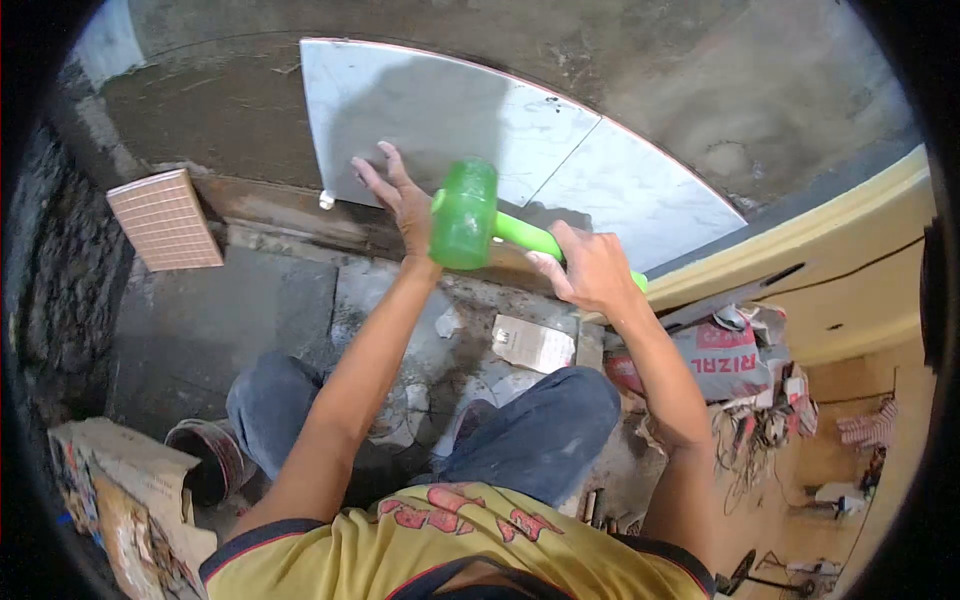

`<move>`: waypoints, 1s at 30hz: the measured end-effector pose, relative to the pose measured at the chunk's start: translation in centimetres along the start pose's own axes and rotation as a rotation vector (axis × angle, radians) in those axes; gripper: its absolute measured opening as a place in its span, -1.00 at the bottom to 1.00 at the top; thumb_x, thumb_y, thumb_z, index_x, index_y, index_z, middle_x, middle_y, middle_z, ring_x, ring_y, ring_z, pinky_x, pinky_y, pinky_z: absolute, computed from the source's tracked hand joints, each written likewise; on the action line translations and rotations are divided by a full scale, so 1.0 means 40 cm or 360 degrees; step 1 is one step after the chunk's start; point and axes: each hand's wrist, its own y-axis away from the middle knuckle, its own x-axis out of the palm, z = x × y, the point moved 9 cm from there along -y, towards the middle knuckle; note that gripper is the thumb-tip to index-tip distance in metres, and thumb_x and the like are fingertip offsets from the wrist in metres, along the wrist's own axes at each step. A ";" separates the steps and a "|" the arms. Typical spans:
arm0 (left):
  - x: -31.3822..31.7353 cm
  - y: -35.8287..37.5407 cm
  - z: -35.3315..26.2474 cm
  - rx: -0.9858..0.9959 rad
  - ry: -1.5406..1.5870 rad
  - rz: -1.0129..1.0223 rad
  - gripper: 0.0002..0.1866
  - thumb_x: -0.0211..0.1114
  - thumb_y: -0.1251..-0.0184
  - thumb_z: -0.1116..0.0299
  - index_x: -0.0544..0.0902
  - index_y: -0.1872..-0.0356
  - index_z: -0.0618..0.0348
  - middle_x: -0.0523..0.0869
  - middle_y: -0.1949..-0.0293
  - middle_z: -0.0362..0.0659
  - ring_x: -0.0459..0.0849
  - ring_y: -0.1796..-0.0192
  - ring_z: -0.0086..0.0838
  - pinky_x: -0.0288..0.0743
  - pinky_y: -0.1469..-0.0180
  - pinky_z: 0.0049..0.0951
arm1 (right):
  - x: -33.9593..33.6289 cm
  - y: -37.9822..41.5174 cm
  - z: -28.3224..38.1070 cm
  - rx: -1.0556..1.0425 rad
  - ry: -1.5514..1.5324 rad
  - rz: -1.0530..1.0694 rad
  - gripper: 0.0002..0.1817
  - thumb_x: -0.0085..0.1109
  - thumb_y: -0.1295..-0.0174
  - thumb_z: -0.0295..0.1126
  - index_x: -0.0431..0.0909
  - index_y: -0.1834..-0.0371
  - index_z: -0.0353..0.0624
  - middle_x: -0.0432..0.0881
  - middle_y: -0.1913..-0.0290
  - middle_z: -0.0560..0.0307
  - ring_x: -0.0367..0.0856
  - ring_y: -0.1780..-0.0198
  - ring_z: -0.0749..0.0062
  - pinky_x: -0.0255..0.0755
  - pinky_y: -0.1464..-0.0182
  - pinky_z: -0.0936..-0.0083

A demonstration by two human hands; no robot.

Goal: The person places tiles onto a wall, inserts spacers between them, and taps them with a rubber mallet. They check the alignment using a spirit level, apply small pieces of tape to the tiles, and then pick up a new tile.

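My right hand point(597, 268) is wrapped round the green handle of a rubber mallet point(466, 215). The mallet's translucent green head is raised in front of the wall, beside my left wrist. Fingers apart, my left hand point(398, 195) is at the lower part of a white marbled tile point(400, 110) on the wall, and the mallet head overlaps part of the hand. A second white tile point(640, 195) adjoins it on the right, with a thin seam between them. A small white piece point(327, 200) sits under the first tile's lower left corner.
A stack of tan tiles point(166, 222) leans at the wall's left end. On the floor are a cardboard piece point(533, 343), a bucket point(205, 465) and torn cardboard point(120, 455). A cement bag point(715, 360) and rubble lie at right, below a yellow frame point(850, 205).
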 end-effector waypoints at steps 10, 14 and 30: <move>0.001 0.009 -0.076 0.0417 -0.0481 0.0074 0.22 0.60 -0.07 0.04 -0.07 -0.61 0.15 -0.45 -0.55 0.41 -0.51 -0.59 0.37 -0.28 -0.54 0.37 | -0.035 -0.050 0.042 -0.0215 0.0150 0.0088 -0.44 0.05 -0.38 0.21 0.45 0.34 -0.16 0.63 0.50 -0.13 0.63 0.50 -0.11 0.45 0.49 0.04; -0.011 0.008 -0.074 0.0248 0.0033 -0.0048 0.00 0.58 -0.10 0.00 0.22 -0.54 -0.04 -0.40 -0.59 0.29 -0.57 -0.58 0.38 -0.35 -0.53 0.44 | -0.068 -0.054 0.095 -0.0398 0.0152 0.0080 -0.43 0.08 -0.35 0.22 0.44 0.34 -0.15 0.62 0.53 -0.09 0.63 0.50 -0.11 0.47 0.47 0.07; 0.012 0.015 0.004 0.0177 -0.0089 -0.0026 0.21 0.61 -0.07 0.03 -0.08 -0.60 0.01 -0.39 -0.55 0.39 -0.39 -0.59 0.40 -0.17 -0.53 0.36 | -0.027 0.022 0.036 -0.0165 0.0028 -0.0048 -0.48 0.17 -0.28 0.17 0.50 0.38 -0.13 0.62 0.57 -0.06 0.62 0.49 -0.13 0.43 0.46 0.07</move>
